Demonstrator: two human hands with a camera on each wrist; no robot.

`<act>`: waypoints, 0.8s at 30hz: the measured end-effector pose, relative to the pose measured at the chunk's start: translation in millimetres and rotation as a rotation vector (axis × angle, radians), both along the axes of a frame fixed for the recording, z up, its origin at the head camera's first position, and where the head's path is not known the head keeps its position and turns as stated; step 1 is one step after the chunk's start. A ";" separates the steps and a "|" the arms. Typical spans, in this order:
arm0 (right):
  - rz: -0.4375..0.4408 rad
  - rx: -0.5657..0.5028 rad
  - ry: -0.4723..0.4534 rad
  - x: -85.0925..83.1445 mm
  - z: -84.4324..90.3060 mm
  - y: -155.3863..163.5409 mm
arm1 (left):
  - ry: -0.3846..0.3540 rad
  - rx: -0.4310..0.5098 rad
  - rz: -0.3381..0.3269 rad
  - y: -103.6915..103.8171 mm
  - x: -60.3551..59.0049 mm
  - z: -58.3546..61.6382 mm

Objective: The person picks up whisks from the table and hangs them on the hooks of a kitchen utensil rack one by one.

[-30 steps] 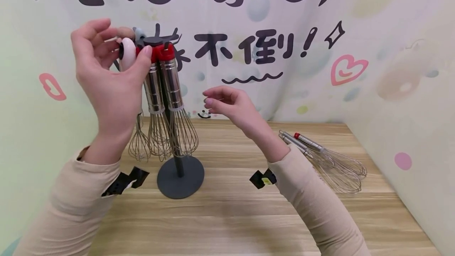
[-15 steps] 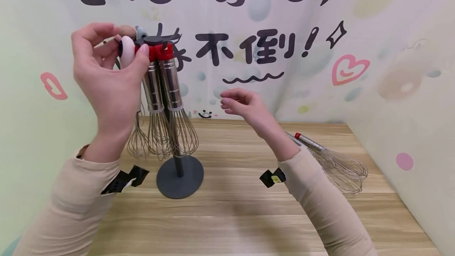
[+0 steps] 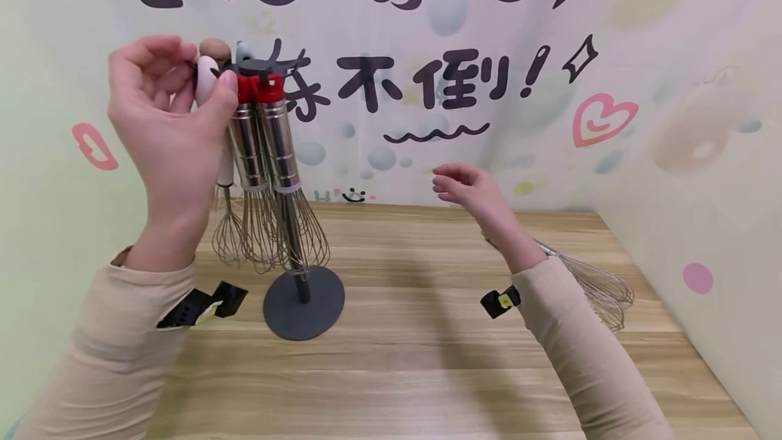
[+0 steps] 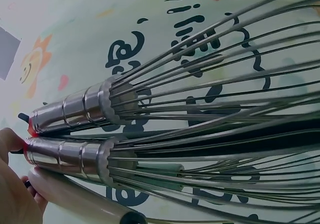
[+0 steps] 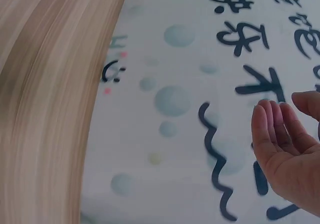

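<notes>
A grey rack with a round base (image 3: 303, 304) stands on the wooden table (image 3: 415, 372). Two steel whisks with red caps (image 3: 277, 141) hang from its top hub (image 3: 259, 70). My left hand (image 3: 201, 73) pinches the top of a white-handled whisk (image 3: 206, 87) at the hub's left side. In the left wrist view the steel handles (image 4: 75, 108), the white handle (image 4: 75, 201) and the wire loops (image 4: 215, 119) fill the frame. My right hand (image 3: 467, 189) hovers open and holds nothing. It is to the right of the rack and above two whisks lying on the table (image 3: 592, 287).
A printed backdrop (image 3: 427, 87) with black characters rises behind the table and along its right side. In the right wrist view my right hand (image 5: 287, 149) shows in front of this backdrop, fingers straight, with the table's edge (image 5: 40, 83) at left.
My right hand has moved to the right, away from the rack and towards the whisks lying on the table. The left hand keeps its hold at the rack's top, shifted slightly left.
</notes>
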State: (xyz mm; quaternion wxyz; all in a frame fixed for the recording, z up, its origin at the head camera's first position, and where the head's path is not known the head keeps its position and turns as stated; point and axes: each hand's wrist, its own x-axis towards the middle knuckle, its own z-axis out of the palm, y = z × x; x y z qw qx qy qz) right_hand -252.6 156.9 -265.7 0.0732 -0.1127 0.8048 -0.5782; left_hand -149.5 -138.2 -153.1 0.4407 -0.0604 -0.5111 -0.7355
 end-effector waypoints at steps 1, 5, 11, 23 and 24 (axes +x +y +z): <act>-0.010 0.008 -0.005 -2.0 -2.0 4.2 | -0.003 0.006 -0.004 -2.5 -1.2 -0.3; -0.050 0.031 -0.017 -9.8 -10.5 21.0 | -0.021 0.026 -0.018 -11.2 -4.9 -0.7; -0.107 0.056 -0.064 -17.9 -25.5 46.9 | -0.021 0.061 -0.045 -17.3 -9.1 0.1; -0.196 0.124 -0.148 -26.8 -63.6 88.4 | 0.023 0.103 -0.166 -26.6 -17.2 -3.1; -0.208 0.134 -0.154 -27.3 -67.2 91.5 | 0.023 0.107 -0.173 -27.3 -17.4 -3.6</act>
